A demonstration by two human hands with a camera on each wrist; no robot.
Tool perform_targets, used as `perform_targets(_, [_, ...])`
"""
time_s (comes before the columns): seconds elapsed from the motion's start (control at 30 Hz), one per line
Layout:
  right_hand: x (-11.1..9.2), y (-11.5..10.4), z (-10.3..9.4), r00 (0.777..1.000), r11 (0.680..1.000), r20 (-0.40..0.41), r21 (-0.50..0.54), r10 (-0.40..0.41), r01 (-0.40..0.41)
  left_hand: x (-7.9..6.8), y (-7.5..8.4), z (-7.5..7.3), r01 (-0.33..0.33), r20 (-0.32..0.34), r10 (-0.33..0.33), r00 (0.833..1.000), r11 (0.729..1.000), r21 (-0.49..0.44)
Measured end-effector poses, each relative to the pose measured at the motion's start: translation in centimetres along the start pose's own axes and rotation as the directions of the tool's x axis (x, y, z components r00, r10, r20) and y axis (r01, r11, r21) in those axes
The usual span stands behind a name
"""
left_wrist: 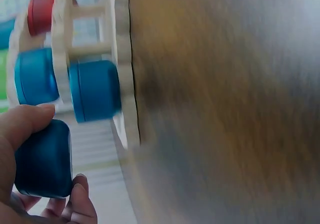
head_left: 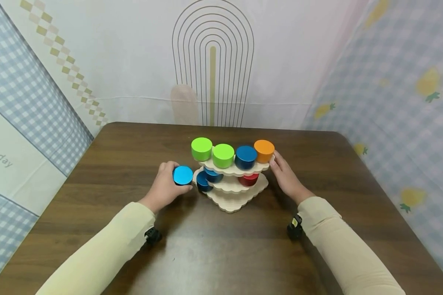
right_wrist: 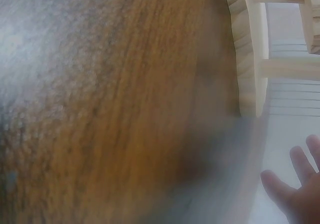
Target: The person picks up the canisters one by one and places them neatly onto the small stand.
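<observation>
My left hand [head_left: 165, 185] grips a round blue tin [head_left: 183, 175], thumb on one side and fingers on the other. In the left wrist view that tin [left_wrist: 45, 159] is off the table, close to the stand's lower tiers. The three-tier wooden stand [head_left: 231, 201] has scalloped edges. Its top tier bears two green tins [head_left: 223, 156], a dark blue tin [head_left: 245, 157] and an orange tin [head_left: 264, 151]. Lower down are a red tin [head_left: 249, 180] and two blue tins [left_wrist: 95, 90]. My right hand [head_left: 288, 178] has extended fingers at the top tier's right corner, near the orange tin.
The brown wooden table [head_left: 221, 250] lies under the stand. A patterned white cloth [head_left: 140, 61] hangs behind its far edge, and checked cloth [head_left: 402, 106] hangs at the right. Each wrist wears a small black camera [head_left: 294, 228].
</observation>
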State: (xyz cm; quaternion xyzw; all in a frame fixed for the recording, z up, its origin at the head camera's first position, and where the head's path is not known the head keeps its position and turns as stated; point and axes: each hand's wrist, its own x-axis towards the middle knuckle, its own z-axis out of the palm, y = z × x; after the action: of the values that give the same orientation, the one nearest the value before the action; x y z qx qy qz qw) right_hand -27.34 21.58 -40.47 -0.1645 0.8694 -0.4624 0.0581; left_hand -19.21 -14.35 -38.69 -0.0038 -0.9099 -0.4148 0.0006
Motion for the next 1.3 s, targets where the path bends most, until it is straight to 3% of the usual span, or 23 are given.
perform_targets(0.5, [0.0,-0.1,0.0,1.000,1.000,0.005,-0.013,0.002,-0.002,-3.1,2.6,3.1,-0.043,0.056,0.043,0.998,0.999,0.010])
perform_targets(0.73, [0.0,0.1,-0.2,1.000,0.999,-0.002,-0.036,0.004,-0.004,-4.2,3.5,5.1,-0.007,0.081,0.005,0.997,1.000,0.019])
perform_targets(1.0, [0.0,0.1,-0.2,1.000,0.999,-0.014,-0.035,0.013,-0.014,-4.5,4.2,7.1,0.059,0.103,-0.068,0.992,0.995,0.082])
perform_targets(1.3, [-0.1,0.0,-0.2,0.999,0.999,-0.002,-0.041,0.036,-0.036,-4.1,4.8,8.2,0.073,0.070,-0.078,0.995,0.994,0.077])
